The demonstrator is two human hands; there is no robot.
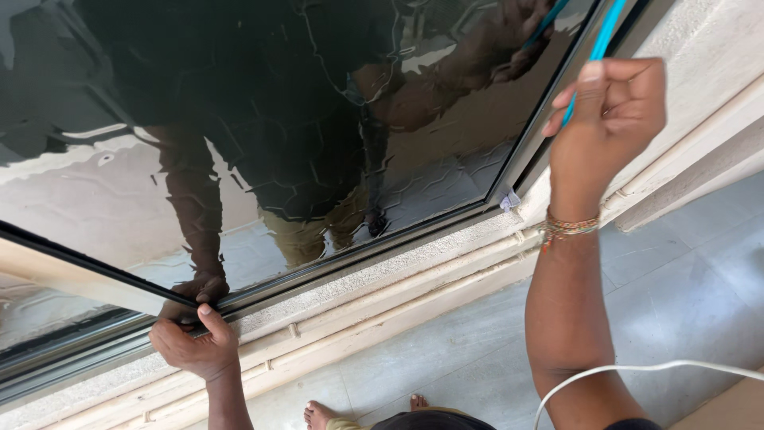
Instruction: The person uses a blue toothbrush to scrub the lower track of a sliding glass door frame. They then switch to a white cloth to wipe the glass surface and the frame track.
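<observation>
From the head camera, the left hand [193, 338] rests at the lower edge of a dark glass pane [263, 119], fingers curled and thumb pressed against the black strip [95, 267] that runs along the pane's bottom frame. The right hand [609, 127] is raised at the pane's right edge, fingers closed around a thin blue tool [602, 36] that points up along the side frame [549, 119] — a beaded bracelet [567, 228] circles its wrist. Below the frame lies a pale stone sill [382, 275], then a grey tiled floor [676, 271]. A white cord [637, 370] loops across the right forearm — bare toes [318, 412] show beneath.
</observation>
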